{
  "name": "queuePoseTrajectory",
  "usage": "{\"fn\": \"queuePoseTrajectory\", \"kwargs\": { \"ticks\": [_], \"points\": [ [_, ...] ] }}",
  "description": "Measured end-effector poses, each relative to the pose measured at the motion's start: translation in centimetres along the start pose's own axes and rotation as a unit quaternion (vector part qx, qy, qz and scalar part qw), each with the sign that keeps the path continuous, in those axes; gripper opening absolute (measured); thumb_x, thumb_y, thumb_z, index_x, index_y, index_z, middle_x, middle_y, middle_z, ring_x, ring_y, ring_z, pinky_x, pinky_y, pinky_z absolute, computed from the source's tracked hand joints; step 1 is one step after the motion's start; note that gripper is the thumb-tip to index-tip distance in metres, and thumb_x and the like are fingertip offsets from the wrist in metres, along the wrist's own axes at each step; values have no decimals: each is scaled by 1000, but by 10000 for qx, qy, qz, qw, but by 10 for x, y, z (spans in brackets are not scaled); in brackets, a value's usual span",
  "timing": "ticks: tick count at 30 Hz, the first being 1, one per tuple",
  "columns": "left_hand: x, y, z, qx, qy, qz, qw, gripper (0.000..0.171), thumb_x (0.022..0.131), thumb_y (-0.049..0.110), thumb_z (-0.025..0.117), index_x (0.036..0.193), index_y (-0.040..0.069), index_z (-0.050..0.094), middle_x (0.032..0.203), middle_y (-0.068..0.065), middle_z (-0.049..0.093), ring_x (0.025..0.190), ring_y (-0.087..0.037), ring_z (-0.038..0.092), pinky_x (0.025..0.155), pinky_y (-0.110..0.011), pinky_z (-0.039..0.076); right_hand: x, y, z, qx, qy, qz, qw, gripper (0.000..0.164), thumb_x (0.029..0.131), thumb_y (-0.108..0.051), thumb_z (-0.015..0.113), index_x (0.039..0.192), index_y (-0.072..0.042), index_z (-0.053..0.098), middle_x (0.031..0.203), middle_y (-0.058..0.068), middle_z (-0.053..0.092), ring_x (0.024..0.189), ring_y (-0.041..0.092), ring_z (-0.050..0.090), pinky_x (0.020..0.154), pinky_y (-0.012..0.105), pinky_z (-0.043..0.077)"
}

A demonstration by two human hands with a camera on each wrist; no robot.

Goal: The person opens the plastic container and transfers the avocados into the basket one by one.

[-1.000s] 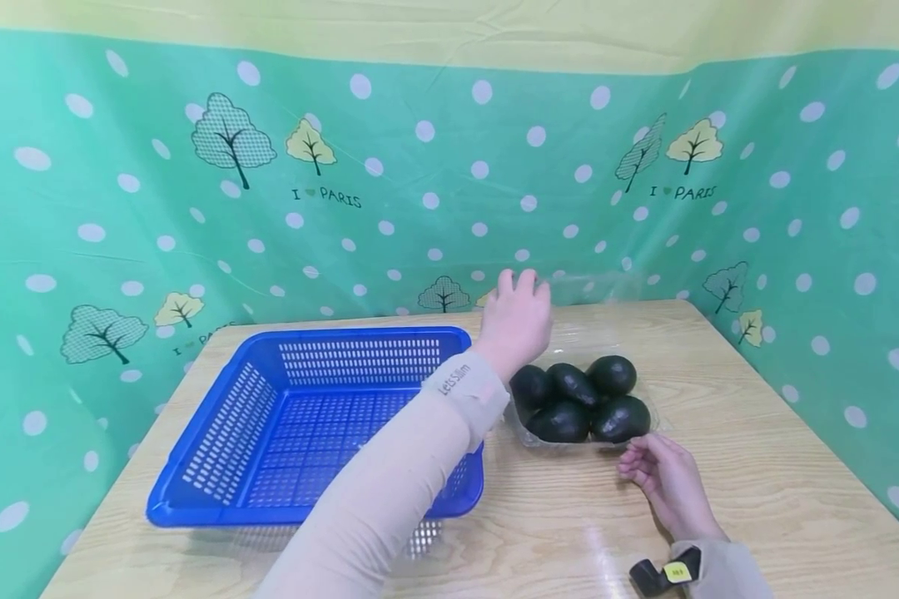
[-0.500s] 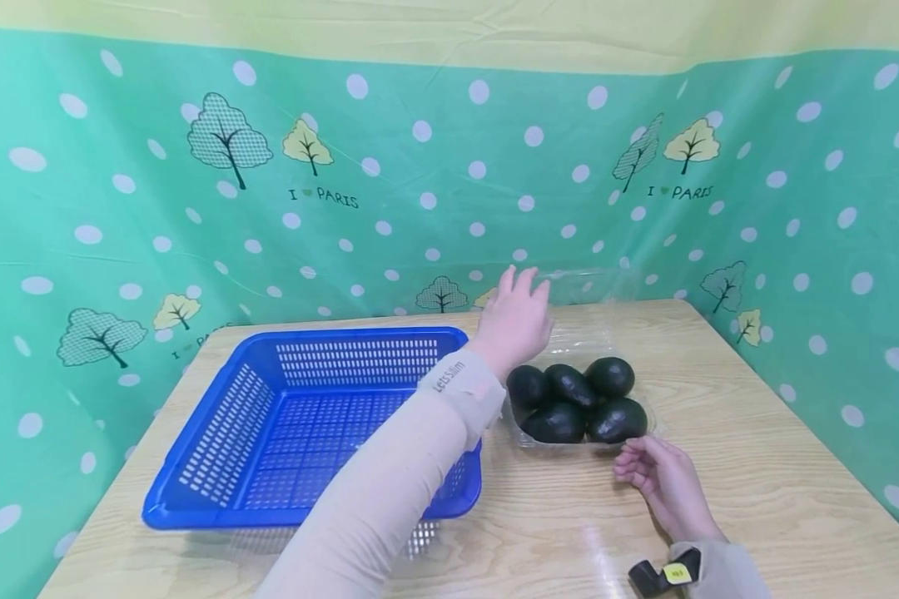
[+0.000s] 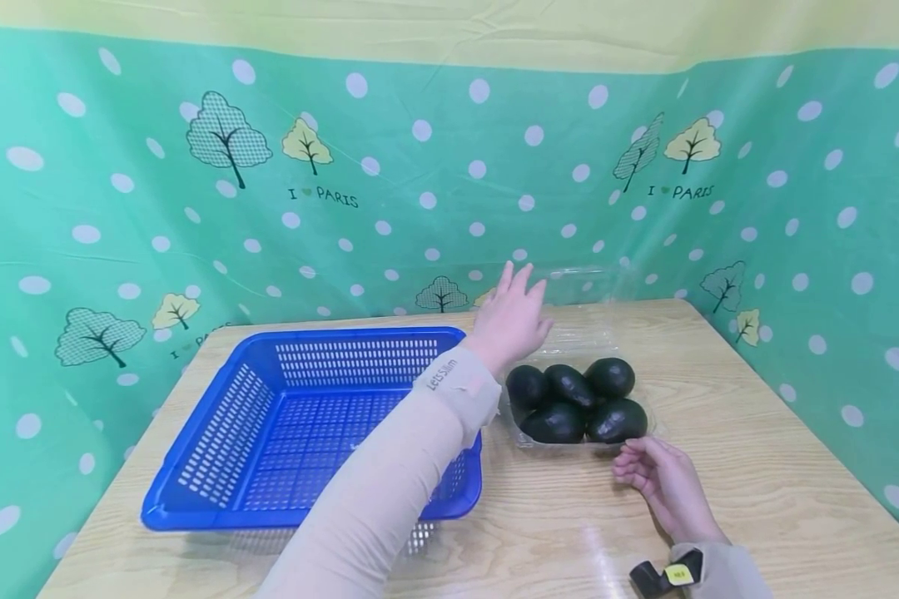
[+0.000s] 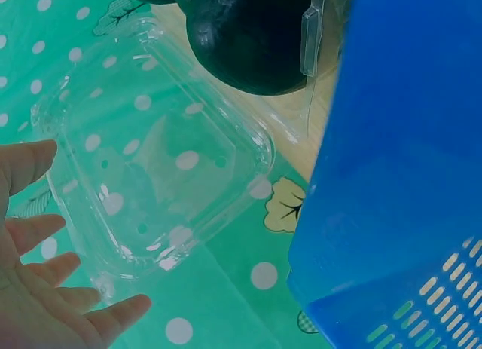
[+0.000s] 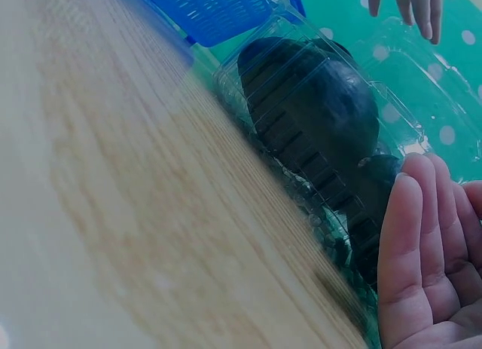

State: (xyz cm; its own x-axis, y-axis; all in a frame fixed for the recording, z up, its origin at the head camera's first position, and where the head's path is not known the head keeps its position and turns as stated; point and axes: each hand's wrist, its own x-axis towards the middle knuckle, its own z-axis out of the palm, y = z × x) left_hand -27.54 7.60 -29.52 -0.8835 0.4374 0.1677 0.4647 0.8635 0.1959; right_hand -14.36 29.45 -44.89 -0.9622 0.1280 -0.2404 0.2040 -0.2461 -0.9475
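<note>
Several dark avocados (image 3: 618, 421) lie in a clear plastic clamshell box (image 3: 554, 444) right of centre in the head view. Its transparent lid (image 4: 181, 206) is folded back, away from the person. Beside the lid's left edge, my left hand (image 3: 511, 320) is stretched out with fingers spread, holding nothing; the left wrist view has the fingertips (image 4: 134, 307) right by the lid's edge. My right hand (image 3: 667, 482) rests at the box's front right corner. Its loosely bent fingers (image 5: 407, 236) are against or close beside the box wall and grip nothing.
A blue perforated plastic basket (image 3: 300, 449) stands left of the box, partly covered by the left sleeve (image 3: 389, 474). Both stand on a wood-grain table (image 3: 749, 466). A green dotted curtain (image 3: 389, 166) hangs behind and along the sides.
The left hand's bent fingers have straightened and spread, and the hand has shifted slightly up and to the left by the lid. The right hand stays in place.
</note>
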Motion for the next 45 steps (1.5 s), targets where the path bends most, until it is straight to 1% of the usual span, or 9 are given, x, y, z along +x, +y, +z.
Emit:
{"fn": "queuePoseTrajectory", "kwargs": {
  "ticks": [9,16,22,26,32,36,39,42,45],
  "points": [
    [-1,0,0,-8,-49,-48,10000,63,100,40,54,155,16,33,167,-6,10,155,-32,0,121,-49,23,0,1,0,-50,-20,-45,10000,29,99,-10,46,80,-12,67,74,0,69,67,11,67,67,26,59],
    [-1,-1,0,96,-236,-122,9996,66,101,42,52,157,18,27,168,-6,1,154,-33,-6,122,-47,20,-1,1,0,-31,10,-32,10000,30,100,-9,46,79,-11,67,73,1,69,67,12,68,67,26,59],
    [-2,-3,1,14,-225,-155,9996,66,100,41,55,156,18,29,168,-5,4,154,-33,-3,122,-49,20,-1,2,-1,134,-115,-35,9998,30,100,-10,46,80,-12,68,75,2,70,68,13,69,68,28,60],
    [-3,-3,1,-44,-184,-155,9997,63,100,40,55,154,17,34,167,-6,12,154,-35,3,121,-50,22,-1,0,-4,110,-227,41,9997,28,101,-12,47,83,-12,69,77,2,71,70,13,70,71,29,60],
    [-3,-3,-2,59,-67,-72,9999,58,100,41,53,151,17,40,163,-7,25,151,-36,21,119,-52,28,0,-6,-12,-322,-383,350,9981,26,103,-21,51,87,-11,68,80,2,71,73,14,70,74,30,61],
    [-6,-1,-7,179,-39,-19,9998,57,100,42,52,150,17,42,160,-6,32,147,-32,30,116,-50,36,2,-10,-17,-993,-170,468,9938,29,101,-30,55,83,-11,67,76,0,70,70,13,68,71,29,60],
    [-7,1,-10,293,-96,25,9995,55,101,43,51,149,18,43,157,-4,37,143,-28,36,114,-45,38,3,-13,-22,-1381,68,549,9889,35,100,-38,57,77,-13,65,72,-2,68,66,12,66,67,28,59],
    [-9,4,-13,381,-196,63,9991,54,101,44,50,148,19,45,155,-3,40,139,-25,41,113,-43,40,3,-16,-27,-1319,201,546,9896,41,99,-41,57,69,-14,62,68,-3,66,62,12,63,63,27,57],
    [-12,4,-15,447,-264,80,9986,53,101,45,49,147,19,46,153,-2,43,136,-24,44,111,-44,41,3,-19,-30,-1182,252,424,9918,44,100,-40,57,65,-14,60,65,-2,65,58,12,61,59,26,56]
  ]
}}
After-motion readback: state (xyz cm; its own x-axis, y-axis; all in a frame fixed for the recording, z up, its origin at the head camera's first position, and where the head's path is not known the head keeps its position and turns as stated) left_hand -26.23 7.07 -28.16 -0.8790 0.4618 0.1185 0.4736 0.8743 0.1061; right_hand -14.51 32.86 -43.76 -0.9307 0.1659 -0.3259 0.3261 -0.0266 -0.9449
